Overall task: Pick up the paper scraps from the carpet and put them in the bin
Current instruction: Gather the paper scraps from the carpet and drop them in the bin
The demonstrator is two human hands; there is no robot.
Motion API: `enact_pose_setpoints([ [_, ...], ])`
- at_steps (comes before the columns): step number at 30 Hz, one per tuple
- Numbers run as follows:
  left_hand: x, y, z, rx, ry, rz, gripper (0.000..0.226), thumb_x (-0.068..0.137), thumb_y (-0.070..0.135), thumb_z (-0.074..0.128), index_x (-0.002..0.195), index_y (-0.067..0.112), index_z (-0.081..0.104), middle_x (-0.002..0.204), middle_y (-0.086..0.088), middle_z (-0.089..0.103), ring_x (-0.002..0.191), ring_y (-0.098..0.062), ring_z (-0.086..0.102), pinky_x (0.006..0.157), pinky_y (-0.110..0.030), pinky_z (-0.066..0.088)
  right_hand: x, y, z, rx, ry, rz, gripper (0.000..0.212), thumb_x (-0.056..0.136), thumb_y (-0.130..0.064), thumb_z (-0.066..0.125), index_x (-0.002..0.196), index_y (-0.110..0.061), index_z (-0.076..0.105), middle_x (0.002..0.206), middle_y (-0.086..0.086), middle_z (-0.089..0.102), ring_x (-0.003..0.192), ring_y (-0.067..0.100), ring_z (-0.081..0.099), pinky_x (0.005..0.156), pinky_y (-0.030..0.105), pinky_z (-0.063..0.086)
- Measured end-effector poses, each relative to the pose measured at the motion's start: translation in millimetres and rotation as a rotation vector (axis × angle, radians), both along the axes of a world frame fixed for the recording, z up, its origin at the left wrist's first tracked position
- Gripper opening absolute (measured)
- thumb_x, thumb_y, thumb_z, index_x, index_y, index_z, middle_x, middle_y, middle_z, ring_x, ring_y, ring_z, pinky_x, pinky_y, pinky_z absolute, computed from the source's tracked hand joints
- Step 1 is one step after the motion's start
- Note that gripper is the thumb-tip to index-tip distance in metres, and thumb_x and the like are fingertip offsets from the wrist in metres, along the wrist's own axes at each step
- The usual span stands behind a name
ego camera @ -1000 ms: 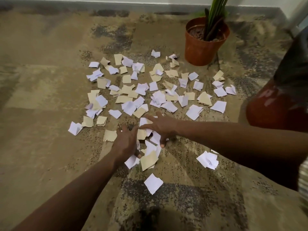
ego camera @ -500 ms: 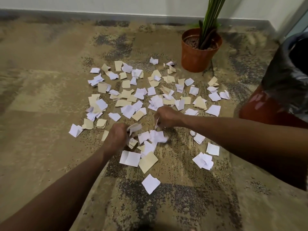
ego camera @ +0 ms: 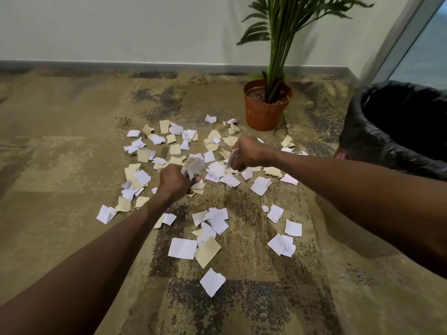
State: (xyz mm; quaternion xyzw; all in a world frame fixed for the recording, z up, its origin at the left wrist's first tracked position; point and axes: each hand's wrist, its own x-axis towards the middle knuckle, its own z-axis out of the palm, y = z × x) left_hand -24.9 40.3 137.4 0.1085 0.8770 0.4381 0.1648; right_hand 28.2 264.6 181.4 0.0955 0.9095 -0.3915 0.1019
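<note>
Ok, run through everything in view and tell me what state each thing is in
left hand: grips a bunch of scraps, raised off the carpet
right hand: grips scraps, raised
paper scraps: most lie scattered on the carpet
bin: open, lined with a black bag
potted plant: upright

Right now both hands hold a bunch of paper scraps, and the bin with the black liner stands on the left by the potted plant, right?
Not quite. The head view shows the bin on the right, not the left. The rest holds: left hand and right hand each grip scraps, near the potted plant.
</note>
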Motion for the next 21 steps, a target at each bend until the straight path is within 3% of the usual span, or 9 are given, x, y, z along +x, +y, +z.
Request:
enact_pose_setpoints([
  [2, -0.9, 13.5, 14.1, 0.064, -0.038, 0.024, 0.025, 0.083, 0.011, 0.077, 0.100, -0.006, 0.069, 0.092, -0.019, 0.072, 0.069, -0.029, 0.072, 0.064, -0.042, 0.062, 4.1, 12.2, 17.8, -0.001, 0.043, -0.063, 0.017, 0.076, 0.008, 0.076, 0.093, 0.007, 0.075, 0.086, 0.019, 0.074, 0.070, 0.024, 0.072, 0.066, 0.032, 0.062],
  [6, -1.9, 46.5, 44.4, 0.297, -0.172, 0.046, 0.032, 0.086, 0.002, 0.072, 0.111, -0.013, 0.060, 0.094, -0.016, 0.067, 0.068, -0.016, 0.068, 0.050, -0.022, 0.056, 18.5, 39.6, 54.8, -0.054, 0.118, -0.176, 0.014, 0.078, 0.008, 0.074, 0.092, 0.007, 0.074, 0.078, 0.010, 0.073, 0.068, 0.020, 0.070, 0.069, 0.032, 0.062],
  [9, 2.6, 81.7, 69.7, 0.431, -0.258, 0.042, 0.028, 0.084, 0.003, 0.073, 0.106, -0.007, 0.059, 0.091, -0.009, 0.065, 0.067, -0.013, 0.066, 0.052, -0.020, 0.057, 33.0, 61.6, 81.3, -0.071, 0.178, -0.254, 0.014, 0.079, 0.008, 0.073, 0.093, 0.006, 0.074, 0.083, 0.011, 0.072, 0.077, 0.022, 0.070, 0.074, 0.033, 0.061],
  [12, 15.2, 124.4, 96.3, 0.549, -0.331, 0.017, 0.025, 0.084, 0.004, 0.073, 0.103, -0.003, 0.059, 0.086, -0.006, 0.065, 0.055, -0.010, 0.067, 0.056, -0.021, 0.059, 51.6, 87.2, 106.4, -0.080, 0.251, -0.353, 0.017, 0.076, 0.009, 0.074, 0.092, 0.005, 0.074, 0.082, 0.010, 0.073, 0.070, 0.018, 0.071, 0.073, 0.032, 0.062],
  [15, 31.4, 166.1, 121.4, 0.617, -0.418, -0.071, 0.035, 0.085, 0.005, 0.072, 0.114, -0.004, 0.056, 0.102, -0.012, 0.064, 0.072, -0.017, 0.070, 0.059, -0.024, 0.060, 75.3, 115.1, 127.8, -0.089, 0.304, -0.479, 0.020, 0.077, 0.009, 0.074, 0.097, 0.008, 0.073, 0.089, 0.020, 0.074, 0.073, 0.024, 0.072, 0.072, 0.034, 0.063],
  [17, 46.6, 194.4, 137.8, 0.617, -0.456, -0.143, 0.029, 0.085, 0.005, 0.071, 0.110, -0.003, 0.056, 0.106, -0.014, 0.062, 0.079, -0.021, 0.069, 0.058, -0.026, 0.060, 94.2, 134.3, 139.5, -0.101, 0.351, -0.580, 0.020, 0.076, 0.009, 0.075, 0.097, 0.010, 0.073, 0.085, 0.018, 0.075, 0.074, 0.028, 0.072, 0.072, 0.037, 0.063],
  [21, 87.2, 249.4, 166.8, 0.580, -0.492, -0.249, 0.011, 0.086, -0.005, 0.066, 0.094, -0.007, 0.060, 0.090, -0.013, 0.063, 0.068, -0.018, 0.064, 0.052, -0.025, 0.059, 132.9, 169.0, 154.1, -0.069, 0.398, -0.821, 0.022, 0.071, 0.015, 0.073, 0.092, 0.013, 0.072, 0.058, 0.009, 0.069, 0.045, 0.015, 0.062, 0.054, 0.031, 0.058],
])
